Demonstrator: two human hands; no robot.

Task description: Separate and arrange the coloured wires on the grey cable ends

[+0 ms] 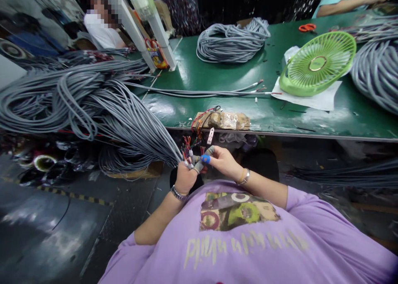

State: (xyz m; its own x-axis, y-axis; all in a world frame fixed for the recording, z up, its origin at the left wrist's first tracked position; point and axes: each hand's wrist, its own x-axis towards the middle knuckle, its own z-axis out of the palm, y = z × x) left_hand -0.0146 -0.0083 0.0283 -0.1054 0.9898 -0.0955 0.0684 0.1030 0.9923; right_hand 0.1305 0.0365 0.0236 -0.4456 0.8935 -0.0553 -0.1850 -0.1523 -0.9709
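My left hand is closed around the ends of a bundle of grey cables, just in front of the table's edge. Thin coloured wires fan out from the cable ends above that fist. Beside it, my right hand is pinched, its fingertips meeting the left fingers at the wires. Tape wraps several fingers, with a blue band on the right thumb. What exactly lies between the right fingertips is too small to make out. Close above the hands, a wooden block with wires and a small tag sits on the table edge.
Across the green table lie a coiled grey cable, loose cables, orange-handled scissors and a green fan on paper. A big cable heap covers the left side. White posts rise behind. Two other people sit beyond.
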